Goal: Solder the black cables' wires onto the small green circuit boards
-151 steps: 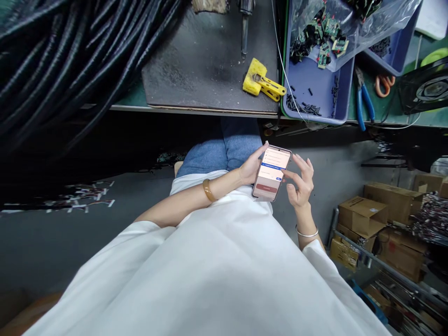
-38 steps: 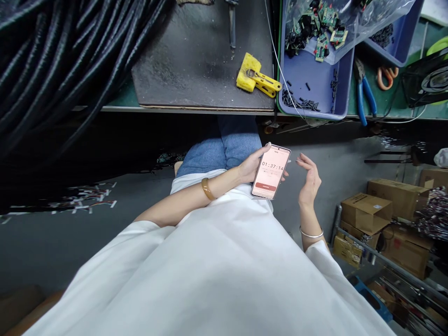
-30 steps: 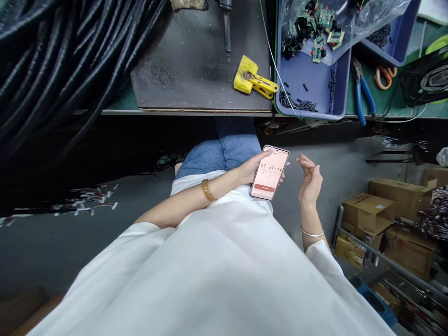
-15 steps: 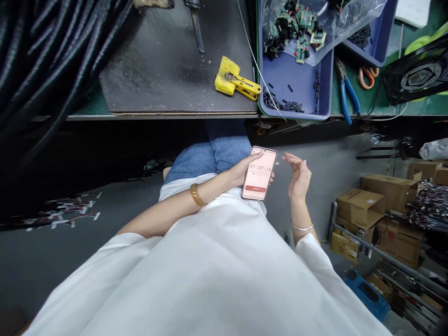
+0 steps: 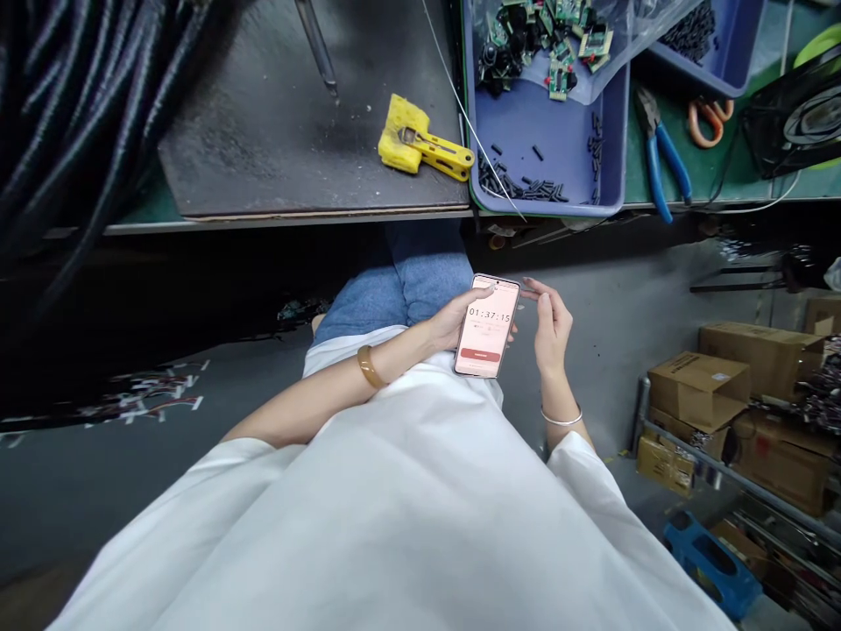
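A smartphone lies tilted in my left hand above my lap, its lit pink screen showing 01:37:15 and a red button near the bottom. The thumb rests over the upper screen, and other fingertips show past the phone's right edge. Just right of the phone is my right hand, holding nothing, its fingers apart and pointing toward the phone's upper corner. Whether a fingertip touches the phone's edge I cannot tell.
On the bench lie a yellow cutter with a sponge, a soldering iron and blue-handled pliers. A purple tray holds circuit boards and small black tubes. Black cables hang at left; cardboard boxes stand at right.
My right hand has moved left, closer to the phone. My left hand keeps its hold on the phone. The view has shifted slightly, so the bench items sit a little higher.
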### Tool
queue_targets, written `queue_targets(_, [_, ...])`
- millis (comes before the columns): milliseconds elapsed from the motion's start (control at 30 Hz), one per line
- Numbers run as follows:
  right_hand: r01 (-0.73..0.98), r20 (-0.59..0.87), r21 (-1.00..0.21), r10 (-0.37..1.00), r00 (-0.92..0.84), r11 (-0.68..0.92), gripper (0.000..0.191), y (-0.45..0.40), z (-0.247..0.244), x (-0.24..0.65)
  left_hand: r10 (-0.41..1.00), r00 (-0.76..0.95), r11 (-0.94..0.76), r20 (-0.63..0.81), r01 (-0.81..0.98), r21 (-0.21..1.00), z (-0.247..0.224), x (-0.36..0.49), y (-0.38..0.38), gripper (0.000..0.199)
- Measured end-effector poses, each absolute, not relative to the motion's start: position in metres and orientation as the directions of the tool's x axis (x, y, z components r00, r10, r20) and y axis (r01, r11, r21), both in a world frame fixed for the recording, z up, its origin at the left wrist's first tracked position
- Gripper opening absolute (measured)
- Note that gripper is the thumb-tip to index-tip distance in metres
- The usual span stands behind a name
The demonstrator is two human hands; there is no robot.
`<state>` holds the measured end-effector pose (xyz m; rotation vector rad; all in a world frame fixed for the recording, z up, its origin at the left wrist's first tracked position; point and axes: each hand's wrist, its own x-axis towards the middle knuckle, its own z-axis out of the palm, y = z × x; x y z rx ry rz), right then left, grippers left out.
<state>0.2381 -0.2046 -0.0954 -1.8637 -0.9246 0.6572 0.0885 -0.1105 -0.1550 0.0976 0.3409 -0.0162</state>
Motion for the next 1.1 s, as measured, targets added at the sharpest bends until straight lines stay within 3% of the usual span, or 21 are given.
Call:
queue_targets(233, [0.271, -0.149, -0.904, 0.838, 0.525, -0.330, 0.044, -0.206, -0.113, 0.241, -0.004, 0.942, 0.993, -0.337, 0.043, 0.110, -0.160, 0.090, -0.113, 0.060])
queue_targets(500, [0.224, -0.153, -0.920, 0.823, 0.548, -0.320, 0.047, -0.205, -0.120, 0.240, -0.005, 0.929, 0.992, -0.371, 0.051, 0.114, -0.159, 0.092, -0.114, 0.056])
queue_targets(833, [0.183, -0.191, -0.912, 0.773, 0.605, -0.368, 0.052, -0.205, -0.111, 0.244, -0.084, 0.921, 0.973, -0.381, 0.158, 0.166, -0.159, 0.102, -0.119, 0.047])
queue_targets(1100, [0.171, -0.209, -0.909, 0.769, 0.604, -0.381, 0.056, -0.204, -0.105, 0.245, -0.058, 0.911, 0.964, -0.408, 0.157, 0.213, -0.154, 0.098, -0.118, 0.046])
